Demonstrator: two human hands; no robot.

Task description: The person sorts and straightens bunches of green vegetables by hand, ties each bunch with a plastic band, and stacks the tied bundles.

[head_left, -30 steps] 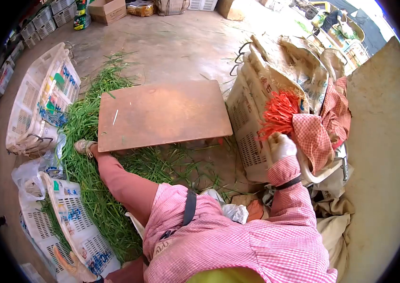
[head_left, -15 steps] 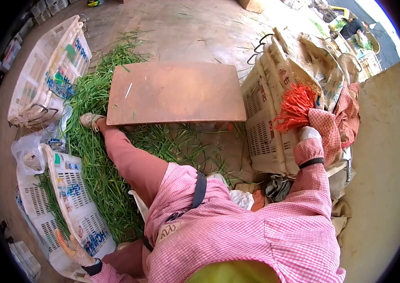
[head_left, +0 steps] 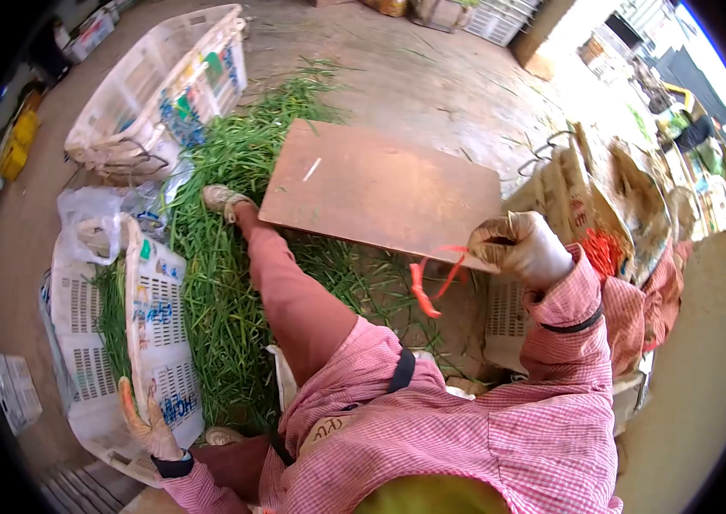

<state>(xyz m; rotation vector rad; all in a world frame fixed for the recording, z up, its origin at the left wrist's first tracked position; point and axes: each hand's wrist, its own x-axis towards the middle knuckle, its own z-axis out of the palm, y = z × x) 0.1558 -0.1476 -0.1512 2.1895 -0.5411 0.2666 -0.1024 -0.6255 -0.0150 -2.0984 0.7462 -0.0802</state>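
My right hand (head_left: 527, 248), in a pale glove with stained fingertips, pinches a red plastic strip (head_left: 428, 298). The strip dangles in a loose loop by the right end of a brown board (head_left: 384, 184). Behind that wrist, a bunch of red strips (head_left: 604, 250) lies at the white crates on the right. My left hand (head_left: 150, 428), also gloved, has its fingers spread and rests by the lower end of a white crate (head_left: 157, 321). Long green leafy stalks (head_left: 110, 321) stand inside that crate.
A heap of long green stalks (head_left: 226, 343) covers the floor around my legs. Another white crate (head_left: 153, 94) stands at the upper left, with a clear plastic bag (head_left: 93, 224) below it. Sacks (head_left: 628, 193) cover the crates at right, near a wall (head_left: 705, 343). A pillar (head_left: 564, 38) stands farther back.
My right hand has moved left from the bunch of red strips, drawing one strip out toward the board. The view has swung, shifting the scene. My left hand stays by the crate.
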